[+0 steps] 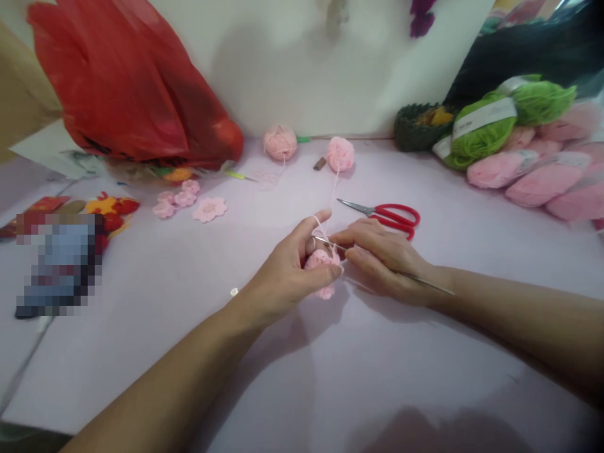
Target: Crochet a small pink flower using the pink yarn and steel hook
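Over the middle of the surface, a pink crochet piece is pinched in the left hand, with yarn from a pink ball looped over a raised finger. A steel hook is held pencil-fashion in the right hand, its tip by the piece. Even tension on the strand is best kept.

**Materials: smooth steel, fuzzy yarn, glossy plastic**
Crochet hook is showing smooth steel; pink yarn piece is looking matt, fuzzy; red scissors beyond it are gleaming.
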`<state>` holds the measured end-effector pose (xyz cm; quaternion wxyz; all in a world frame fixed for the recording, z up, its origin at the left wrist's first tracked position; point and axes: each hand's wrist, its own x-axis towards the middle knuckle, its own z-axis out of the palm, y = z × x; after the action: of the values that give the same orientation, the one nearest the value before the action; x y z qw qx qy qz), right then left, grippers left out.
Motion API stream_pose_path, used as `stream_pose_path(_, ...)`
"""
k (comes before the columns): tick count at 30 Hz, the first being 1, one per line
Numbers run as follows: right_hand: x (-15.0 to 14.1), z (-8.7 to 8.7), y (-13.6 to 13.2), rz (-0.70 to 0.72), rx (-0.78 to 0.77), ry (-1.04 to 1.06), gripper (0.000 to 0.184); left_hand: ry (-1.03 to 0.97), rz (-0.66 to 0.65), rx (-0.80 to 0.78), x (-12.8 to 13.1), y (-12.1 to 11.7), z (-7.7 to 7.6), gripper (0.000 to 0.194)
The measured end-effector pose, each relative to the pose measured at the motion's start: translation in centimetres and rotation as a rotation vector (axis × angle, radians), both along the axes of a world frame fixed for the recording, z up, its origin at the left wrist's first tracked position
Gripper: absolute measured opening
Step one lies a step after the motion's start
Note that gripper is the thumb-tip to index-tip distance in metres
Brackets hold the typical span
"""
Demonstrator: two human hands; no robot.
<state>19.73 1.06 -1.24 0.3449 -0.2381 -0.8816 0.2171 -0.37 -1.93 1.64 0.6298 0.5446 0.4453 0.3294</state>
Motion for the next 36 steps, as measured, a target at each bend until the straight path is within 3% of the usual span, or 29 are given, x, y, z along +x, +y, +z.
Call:
stream_pose_path(6,0.0,0.0,-0.1,-0.056,-0.144,0.087,0.024,0.084,0.075,0.066,0.3,-0.1,0.1,0.075)
stream_pose_path(10,0.1,-0.1,0.1,-0.045,-0.236,0.139,0.025,0.071,0.057,0.087,-0.1,0.2,-0.1,0.068)
stream_pose_path(18,0.3,-0.1,0.4,-0.036,-0.268,0.156,0.026,0.013,0.052,0.092,-0.6,0.4,-0.3,0.056)
stream_pose_path(21,0.1,-0.1,0.3,-0.042,-0.176,0.118,0.025,0.016,0.067,0.091,-0.3,0.3,-0.1,0.058)
stream_pose_path(24,0.0,-0.1,0.1,-0.099,0.087,0.045,0.025,-0.016,0.124,0.099,0.2,0.2,-0.3,0.062)
stream_pose_path(26,0.0,-0.2,0.0,-0.16,0.249,0.0,0.027,-0.116,0.151,0.051,0.6,0.1,-0.6,0.063)
stream_pose_path(28,0.0,-0.3,-0.1,-0.186,0.309,0.001,0.031,-0.243,0.148,-0.056,0.7,0.1,-1.0,0.057)
stream_pose_path(32,0.2,-0.1,-0.1,-0.076,0.112,0.119,0.033,-0.394,0.006,-0.22,0.2,0.5,-1.1,0.04)
stream_pose_path(36,0.4,0.3,0.0,0.025,-0.197,0.174,0.03,-0.342,-0.094,-0.209,-0.6,0.7,-1.0,0.048)
